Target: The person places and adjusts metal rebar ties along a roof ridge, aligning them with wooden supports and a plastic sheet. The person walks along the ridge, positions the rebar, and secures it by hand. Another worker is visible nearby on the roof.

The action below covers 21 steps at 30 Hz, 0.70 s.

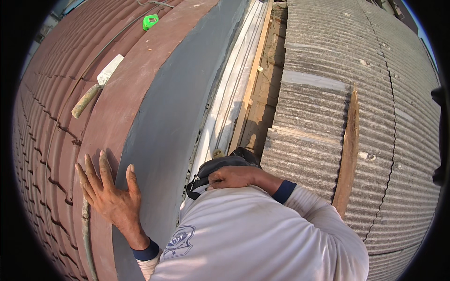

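My left hand (112, 195) rests with fingers spread on the reddish-brown painted ledge (117, 117), beside the grey-coated strip (164, 117). Nothing is in it. At my waist, my right hand (233, 177) is closed with its fingers curled at the edge of a black waist bag (220, 164). The bag lies against my white shirt, and the bag's inside is hidden. Farther up the ledge lies a trowel (108, 70) with a pale blade and a worn, dirty handle. A bright green tape measure (150, 21) sits beyond it.
Red-brown roof tiles (51, 131) slope away on the left. A pale metal channel (234, 93) and a wooden batten (251, 89) run alongside a gap. Grey corrugated sheets (318, 112) cover the right, with a loose wooden plank (348, 159) on them. A cable (86, 234) lies near my left hand.
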Each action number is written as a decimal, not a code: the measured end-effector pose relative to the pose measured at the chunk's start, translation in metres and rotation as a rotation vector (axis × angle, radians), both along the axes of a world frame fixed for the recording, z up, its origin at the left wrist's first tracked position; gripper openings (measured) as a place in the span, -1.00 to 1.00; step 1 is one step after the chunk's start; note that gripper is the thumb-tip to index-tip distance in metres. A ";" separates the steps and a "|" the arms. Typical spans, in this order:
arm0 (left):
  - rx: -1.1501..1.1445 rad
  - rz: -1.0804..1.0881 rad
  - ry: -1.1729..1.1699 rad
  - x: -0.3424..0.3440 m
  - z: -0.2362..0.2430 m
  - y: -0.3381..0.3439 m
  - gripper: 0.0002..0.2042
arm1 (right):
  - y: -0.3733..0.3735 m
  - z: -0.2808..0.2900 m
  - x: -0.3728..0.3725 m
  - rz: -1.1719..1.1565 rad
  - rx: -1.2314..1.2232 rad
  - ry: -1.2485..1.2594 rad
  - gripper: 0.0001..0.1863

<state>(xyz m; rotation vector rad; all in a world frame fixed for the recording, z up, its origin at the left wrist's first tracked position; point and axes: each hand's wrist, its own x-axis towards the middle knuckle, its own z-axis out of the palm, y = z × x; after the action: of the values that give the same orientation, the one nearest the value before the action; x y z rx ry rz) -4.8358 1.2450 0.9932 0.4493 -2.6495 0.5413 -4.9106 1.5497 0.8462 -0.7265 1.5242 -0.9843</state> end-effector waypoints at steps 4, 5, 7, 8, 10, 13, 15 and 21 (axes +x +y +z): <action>0.034 0.025 -0.029 0.006 -0.003 -0.009 -0.38 | 0.014 0.009 -0.029 0.011 0.014 0.059 -0.51; 0.109 -0.002 0.018 0.007 -0.002 -0.012 -0.38 | 0.019 0.012 -0.038 0.011 0.005 0.064 -0.51; 0.180 -0.010 0.057 0.003 0.002 -0.014 -0.38 | 0.027 0.015 -0.062 0.039 0.038 0.062 -0.51; 0.243 -0.043 0.162 -0.005 0.004 -0.012 -0.50 | 0.030 0.015 -0.076 0.068 0.041 0.062 -0.52; 0.143 -0.141 0.248 -0.031 0.009 -0.003 -0.60 | 0.036 0.012 -0.108 0.126 0.044 0.060 -0.52; 0.243 -0.264 0.356 -0.101 -0.001 0.032 -0.69 | 0.047 0.001 -0.163 0.156 0.015 0.088 -0.53; 0.356 -0.291 0.353 -0.177 -0.021 0.060 -0.63 | 0.056 -0.010 -0.210 0.219 0.038 0.044 -0.54; 0.300 -0.135 0.161 -0.389 -0.070 0.119 -0.31 | 0.117 -0.043 -0.352 0.197 0.009 -0.089 -0.55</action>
<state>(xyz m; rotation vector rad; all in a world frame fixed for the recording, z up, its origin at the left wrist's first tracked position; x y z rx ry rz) -5.2243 1.3635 0.9227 0.3780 -2.5863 0.0615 -5.2630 1.6662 0.8036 -0.7992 1.3512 -0.8506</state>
